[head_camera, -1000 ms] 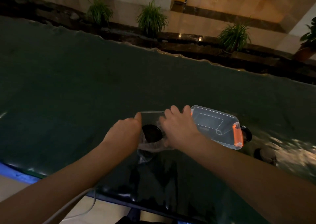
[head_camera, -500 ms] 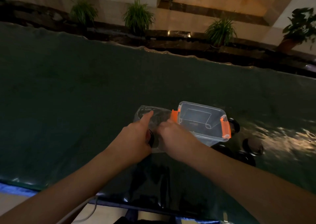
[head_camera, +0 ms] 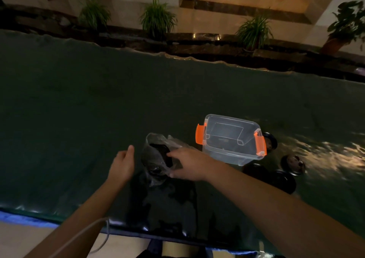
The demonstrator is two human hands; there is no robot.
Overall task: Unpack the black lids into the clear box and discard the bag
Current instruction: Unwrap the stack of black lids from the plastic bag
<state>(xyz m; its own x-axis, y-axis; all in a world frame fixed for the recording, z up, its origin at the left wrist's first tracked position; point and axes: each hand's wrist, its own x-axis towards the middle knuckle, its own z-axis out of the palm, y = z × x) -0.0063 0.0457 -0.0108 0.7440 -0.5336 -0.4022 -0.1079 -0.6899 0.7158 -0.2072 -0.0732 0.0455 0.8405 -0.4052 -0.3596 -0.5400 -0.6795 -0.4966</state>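
Note:
A crinkled clear plastic bag (head_camera: 156, 155) with a black lid (head_camera: 162, 153) inside lies on the dark table. My right hand (head_camera: 189, 164) grips the bag's right side, fingers reaching into its mouth toward the lid. My left hand (head_camera: 122, 164) hovers just left of the bag, fingers apart and holding nothing. The clear box (head_camera: 231, 139) with orange latches stands open to the right of the bag; it looks empty. Several loose black lids (head_camera: 282, 180) lie on the table beside and in front of the box.
The table is covered with a dark green cloth (head_camera: 79, 109); its near edge (head_camera: 59, 218) runs along the bottom. A white cable (head_camera: 98, 230) hangs by my left forearm. Potted plants (head_camera: 158, 19) line the floor beyond the far edge.
My left hand has let go of the bag and moved left. My right hand now holds the bag alone, lifted slightly. The view shifted, showing more lids right of the box.

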